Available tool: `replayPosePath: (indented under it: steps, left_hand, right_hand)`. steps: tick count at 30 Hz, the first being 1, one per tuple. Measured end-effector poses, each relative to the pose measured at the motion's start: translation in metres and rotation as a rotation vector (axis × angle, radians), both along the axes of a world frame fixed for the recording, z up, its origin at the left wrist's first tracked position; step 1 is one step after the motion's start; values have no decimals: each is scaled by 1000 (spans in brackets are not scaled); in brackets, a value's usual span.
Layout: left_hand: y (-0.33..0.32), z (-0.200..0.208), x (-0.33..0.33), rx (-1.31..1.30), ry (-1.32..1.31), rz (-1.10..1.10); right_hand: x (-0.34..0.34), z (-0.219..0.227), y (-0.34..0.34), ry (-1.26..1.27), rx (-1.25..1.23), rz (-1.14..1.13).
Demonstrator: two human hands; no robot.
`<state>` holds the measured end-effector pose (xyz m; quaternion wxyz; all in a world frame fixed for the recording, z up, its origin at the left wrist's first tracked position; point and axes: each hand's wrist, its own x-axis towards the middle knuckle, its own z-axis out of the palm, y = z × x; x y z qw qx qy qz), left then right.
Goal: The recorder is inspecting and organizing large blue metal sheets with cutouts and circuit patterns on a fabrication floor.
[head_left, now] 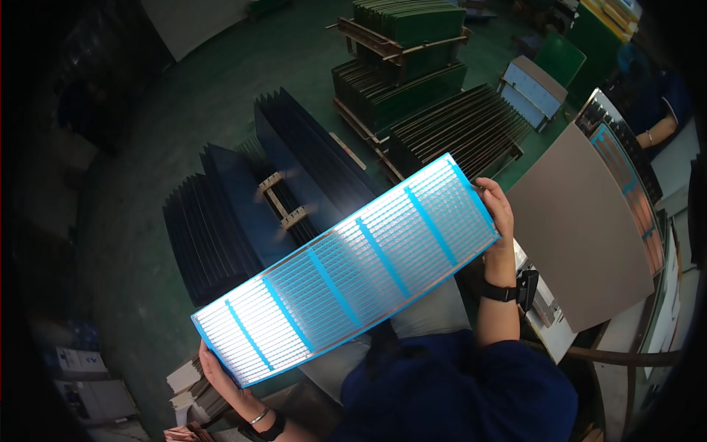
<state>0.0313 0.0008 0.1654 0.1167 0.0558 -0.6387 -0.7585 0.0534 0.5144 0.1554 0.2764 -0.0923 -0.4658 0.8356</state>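
Observation:
A long shiny circuit board panel with blue borders and blue cross bands hangs tilted in front of me, its right end higher and farther off. My left hand grips its lower left end, the fingers partly hidden behind the board. At the upper right end, my right hand is closed on the short edge. Bright glare lies on both ends of the panel's face. Below and beyond it stand slotted racks of dark blue boards, partly covered by the panel.
Stacked racks of green boards stand at the far side. On the right are a large grey-brown sheet and a copper-coloured panel. A co-worker's arm shows at the far right. Board stacks sit at lower left.

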Motion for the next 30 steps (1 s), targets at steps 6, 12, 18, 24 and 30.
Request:
replayPosePath:
  steps: [6,12,18,24,30]
  left_hand:
    - [0,1,-1,-13,-30,6]
    - [-2,3,-1,-31,-28,-32]
    - [-3,1,-2,-22,-44,3]
    - [-1,4,-4,-63,-37,8]
    - [-10,9,0,-69,-23,-3]
  right_hand:
    - [-2,7,-5,-28,56,-4]
    - [-4,7,-6,-33,60,23]
    - [-4,0,1,-6,34,40]
    - [0,6,-1,-29,0,138]
    - [-1,2,-10,-136,41,206]
